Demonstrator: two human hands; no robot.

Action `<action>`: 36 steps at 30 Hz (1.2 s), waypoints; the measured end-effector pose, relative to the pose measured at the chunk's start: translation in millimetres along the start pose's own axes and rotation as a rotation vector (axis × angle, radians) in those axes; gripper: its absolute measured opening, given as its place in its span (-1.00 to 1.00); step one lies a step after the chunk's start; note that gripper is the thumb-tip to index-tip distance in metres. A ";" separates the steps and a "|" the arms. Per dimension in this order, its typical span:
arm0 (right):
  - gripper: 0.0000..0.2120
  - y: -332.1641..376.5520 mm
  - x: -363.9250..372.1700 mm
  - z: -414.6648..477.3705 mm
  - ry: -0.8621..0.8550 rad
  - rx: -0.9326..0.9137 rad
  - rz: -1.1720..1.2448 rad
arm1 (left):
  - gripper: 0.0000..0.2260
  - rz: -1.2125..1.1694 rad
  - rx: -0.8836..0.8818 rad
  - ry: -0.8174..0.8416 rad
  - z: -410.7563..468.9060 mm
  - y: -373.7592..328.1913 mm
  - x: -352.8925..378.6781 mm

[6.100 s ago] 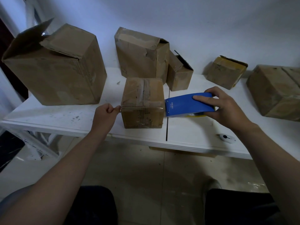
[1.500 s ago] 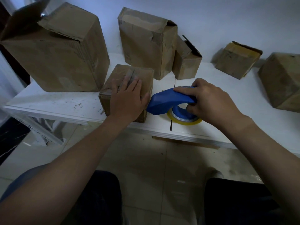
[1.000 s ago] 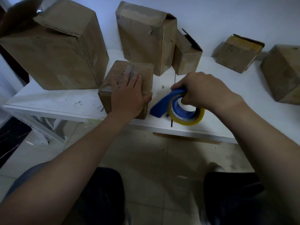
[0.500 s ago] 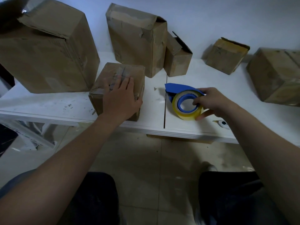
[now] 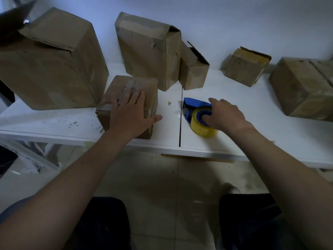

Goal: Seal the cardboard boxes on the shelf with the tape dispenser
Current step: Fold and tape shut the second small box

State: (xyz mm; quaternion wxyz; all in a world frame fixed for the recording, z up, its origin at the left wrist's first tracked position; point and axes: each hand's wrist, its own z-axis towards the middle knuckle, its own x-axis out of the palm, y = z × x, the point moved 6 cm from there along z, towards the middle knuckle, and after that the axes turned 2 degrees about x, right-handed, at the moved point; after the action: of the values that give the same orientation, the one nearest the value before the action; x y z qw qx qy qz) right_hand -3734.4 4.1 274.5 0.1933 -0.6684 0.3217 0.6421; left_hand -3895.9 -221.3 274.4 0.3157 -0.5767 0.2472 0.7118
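Looking down from the head camera, we found the left hand (image 5: pixel 129 114) laid flat on top of the small taped cardboard box (image 5: pixel 142 85), fingers straight and spread. That box stood at the front edge of the white shelf (image 5: pixel 54 123). Just right of it, the right hand (image 5: pixel 227 114) gripped the blue tape dispenser (image 5: pixel 194 103) on the shelf, fingers curled about its yellow tape roll (image 5: pixel 203 129). Larger cardboard boxes (image 5: pixel 149 51) stood behind.

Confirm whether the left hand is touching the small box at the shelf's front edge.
Touching. The head view shows the left hand lying flat on the small box, palm and straight fingers on its taped top.
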 end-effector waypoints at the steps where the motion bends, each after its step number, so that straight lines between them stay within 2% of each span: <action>1: -0.43 6.2 -1.4 -3.1 -0.024 -0.015 -0.042 | -0.09 -0.052 0.007 -0.009 -0.9 1.1 -3.1; 4: -0.40 26.9 -2.2 -12.4 -0.053 -0.065 -0.124 | -0.23 -0.187 -0.036 -0.077 -5.5 14.4 -15.0; 7: -0.42 46.4 -4.8 -18.9 -0.083 -0.116 -0.139 | -0.34 -0.329 -0.253 -0.080 -8.4 55.5 -13.7; 9: -0.43 59.1 -5.8 -23.4 -0.090 -0.154 -0.125 | -0.30 -0.461 -0.367 -0.050 -11.9 76.5 -11.6; 13: -0.49 89.8 -8.6 -36.6 -0.125 -0.294 -0.040 | -0.50 -0.403 -0.276 -0.053 -26.8 54.9 -20.0; 18: -0.63 131.6 -6.7 -45.4 -0.201 -0.507 0.128 | -0.53 -0.394 -0.271 -0.061 -30.3 34.9 -17.8; 21: -0.60 158.1 -0.8 -38.0 -0.229 -0.564 0.191 | -0.57 -0.444 -0.307 -0.069 -21.3 36.3 -16.4; 26: -0.50 186.2 19.4 -14.3 -0.178 -0.452 0.092 | -0.59 -0.638 -0.390 -0.062 -10.7 33.5 -4.7; 29: -0.46 182.4 25.5 -4.7 -0.107 -0.357 0.051 | -0.55 -0.808 -0.430 -0.122 -10.6 37.3 3.5; 32: -0.46 173.8 24.5 -2.0 -0.068 -0.325 0.106 | -0.55 -0.961 -0.469 -0.143 -14.4 42.7 10.2; 36: -0.47 162.6 23.6 1.4 -0.038 -0.376 0.216 | -0.61 -1.003 -0.539 -0.106 -23.5 39.3 17.3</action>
State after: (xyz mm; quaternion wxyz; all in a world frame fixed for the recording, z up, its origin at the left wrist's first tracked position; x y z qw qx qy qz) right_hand -3846.5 -116.1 276.3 0.0015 -0.6421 0.2622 0.7204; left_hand -3911.5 -261.9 252.0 0.4685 -0.6472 -0.2632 0.5407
